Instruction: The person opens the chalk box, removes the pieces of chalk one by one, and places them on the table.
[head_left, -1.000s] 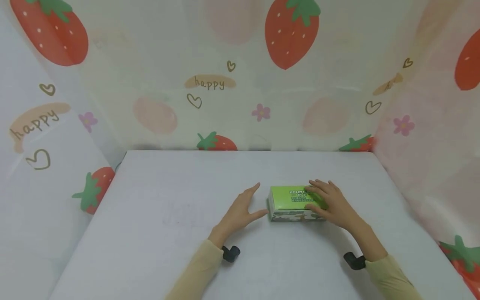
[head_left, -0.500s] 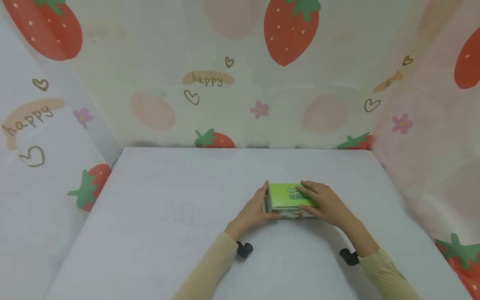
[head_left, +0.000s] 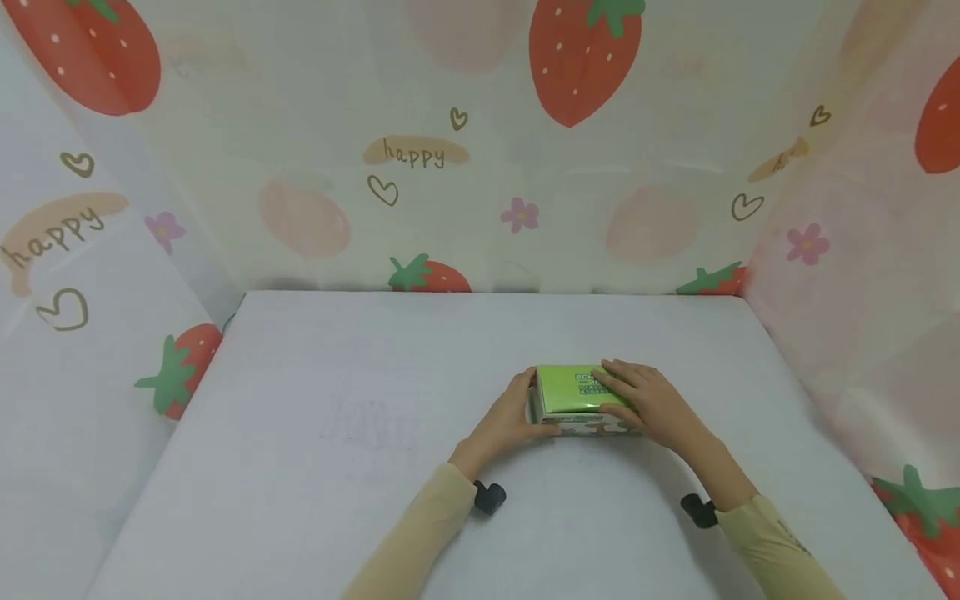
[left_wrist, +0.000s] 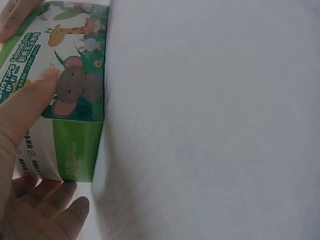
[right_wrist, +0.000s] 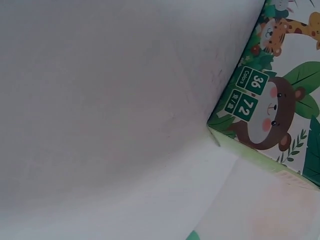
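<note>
A small cardboard box (head_left: 564, 387) with a lime-green top lies on the white table, right of the middle. Cartoon animals cover its side, an elephant in the left wrist view and a bear beside "36 Colors" in the right wrist view. My left hand (head_left: 501, 423) grips the left end; its thumb (left_wrist: 31, 104) presses the printed side and the other fingers reach round the end and back. My right hand (head_left: 660, 408) holds the right end from above, fingers over the top and thumb along the front edge. The right wrist view shows the box (right_wrist: 272, 107) without that hand.
The white table (head_left: 360, 358) stretches around the box, with faint marks on its surface at the left. Strawberry-print sheets (head_left: 420, 217) rise behind it and on both sides. Black wrist cameras (head_left: 490, 498) hang below both wrists.
My left hand has moved right, from just beside the box to its left end, and taken hold. The right hand has stayed on the box and shifted slightly left.
</note>
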